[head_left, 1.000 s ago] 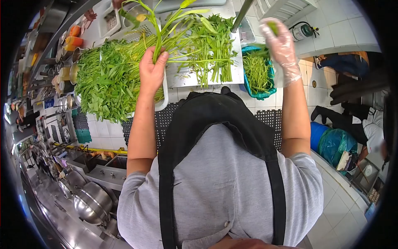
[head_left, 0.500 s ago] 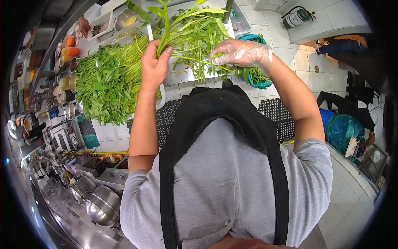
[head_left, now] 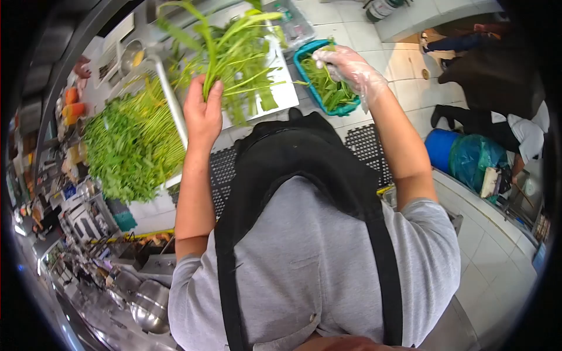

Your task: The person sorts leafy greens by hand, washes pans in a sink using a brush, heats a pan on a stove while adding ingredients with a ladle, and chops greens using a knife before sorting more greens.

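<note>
My bare left hand (head_left: 203, 114) is closed around the lower stems of a bunch of water spinach (head_left: 225, 55), its long stems and narrow leaves spreading up and to the right above a white work surface (head_left: 284, 96). My right hand (head_left: 345, 64), in a clear plastic glove, is over a bin lined with a teal bag (head_left: 301, 58). Its fingers are curled; greens show beside them, but what they pinch is hidden. Loose water spinach leaves (head_left: 333, 93) lie in the bin. Left of my left hand, a white crate (head_left: 170, 96) holds a large heap of water spinach (head_left: 129, 140).
A clear plastic tub (head_left: 295, 26) stands behind the bin. A metal bowl (head_left: 133, 55) is at the back left. Black perforated matting (head_left: 369, 146) covers part of the tiled floor. At right, another person (head_left: 521, 131) is near a blue barrel (head_left: 442, 146).
My right hand has moved from the stems on the work surface to over the teal-lined bin. My left hand keeps hold of the water spinach. The camera view has shifted.
</note>
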The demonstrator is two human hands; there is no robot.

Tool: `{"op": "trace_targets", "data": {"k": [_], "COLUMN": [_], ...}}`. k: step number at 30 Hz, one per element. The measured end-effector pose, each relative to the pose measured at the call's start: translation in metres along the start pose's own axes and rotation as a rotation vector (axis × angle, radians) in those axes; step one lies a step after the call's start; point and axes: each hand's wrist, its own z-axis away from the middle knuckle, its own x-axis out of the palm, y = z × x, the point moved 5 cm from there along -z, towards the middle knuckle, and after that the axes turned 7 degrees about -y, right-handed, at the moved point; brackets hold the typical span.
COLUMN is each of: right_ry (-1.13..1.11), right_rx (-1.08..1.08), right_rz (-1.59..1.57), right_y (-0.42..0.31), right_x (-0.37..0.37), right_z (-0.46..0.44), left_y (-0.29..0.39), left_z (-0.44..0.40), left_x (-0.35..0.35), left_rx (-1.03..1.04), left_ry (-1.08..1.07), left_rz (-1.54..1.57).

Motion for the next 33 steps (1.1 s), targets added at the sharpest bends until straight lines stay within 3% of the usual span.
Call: {"op": "trace_targets", "data": {"k": [2, 4, 6, 7, 8, 9, 10, 11, 12, 13, 15, 16, 18, 19, 21, 22, 23, 25, 28, 30, 31, 33], "right_ry": [0.032, 0.279, 0.326, 0.521, 0.513, 0.516, 0.522, 0.49, 0.448, 0.386, 0.37, 0.4, 0.404, 0.378, 0.353, 0.255, 0.155, 0.03, -0.077, -0.281, -0.366, -0.345], "right_rx": [0.008, -0.118, -0.236, -0.028, -0.138, -0.189, -0.144, -0.239, -0.305, -0.362, -0.305, -0.226, -0.096, -0.091, 0.061, 0.145, 0.222, -0.11, -0.185, -0.394, -0.312, -0.362], "right_rz": [-0.16, -0.406, -0.377, -0.195, 0.473, 0.225, -0.323, -0.336, -0.432, -0.441, -0.537, -0.487, -0.446, -0.271, -0.089, -0.013, 0.069, 0.453, 0.614, 0.772, 0.86, 0.964], "right_y": [0.023, 0.035, 0.054, 0.026, 0.022, 0.051, 0.036, 0.039, 0.027, 0.028, 0.022, 0.022, 0.036, 0.043, 0.02, 0.026, 0.034, 0.021, 0.029, 0.019, 0.021, 0.039], "right_x": [-0.052, -0.098, -0.148, -0.142, -0.161, -0.191, -0.171, -0.173, -0.155, -0.149, -0.12, -0.107, -0.084, -0.07, -0.009, 0.014, 0.034, 0.083, 0.134, 0.169, 0.179, 0.185], "right_z": [0.024, 0.055, 0.081, 0.116, 0.134, 0.136, 0.146, 0.147, 0.146, 0.141, 0.127, 0.119, 0.101, 0.087, 0.069, 0.054, 0.034, -0.004, -0.062, -0.085, -0.101, -0.12], "left_y": [0.022, 0.025, 0.026, 0.031, 0.031, -0.001, -0.007, -0.056, -0.053, -0.05, -0.071, -0.071, -0.054, -0.083, -0.097, -0.099, -0.107, -0.131, -0.16, -0.17, -0.173, -0.179], "left_z": [-0.003, -0.01, -0.017, -0.021, -0.026, -0.026, -0.031, -0.036, -0.037, -0.038, -0.038, -0.036, -0.016, -0.001, 0.021, 0.026, 0.031, 0.037, 0.026, 0.024, 0.021, 0.016], "left_x": [0.037, 0.078, 0.123, 0.145, 0.17, 0.209, 0.235, 0.282, 0.289, 0.287, 0.272, 0.251, 0.175, 0.148, 0.082, 0.059, 0.051, 0.041, 0.034, 0.027, 0.021, 0.008], "left_rx": [-0.055, -0.072, -0.186, -0.174, -0.093, -0.215, -0.329, -0.285, -0.408, -0.526, -0.408, -0.374, -0.433, -0.267, -0.344, -0.501, -0.503, -0.553, -0.676, -0.739, -0.733, -0.733], "left_ry": [-0.003, -0.021, -0.128, -0.158, -0.155, -0.214, -0.294, -0.415, -0.537, -0.667, -0.688, -0.736, -0.531, -0.309, -0.083, -0.072, -0.067, -0.04, -0.15, -0.261, -0.239, -0.163], "left_rz": [0.08, 0.162, 0.243, 0.209, 0.15, 0.282, 0.376, 0.439, 0.453, 0.473, 0.007, -0.047, -0.09, -0.336, -0.517, -0.616, -0.613, -0.813, -0.686, -0.628, -0.623, -0.566]}}
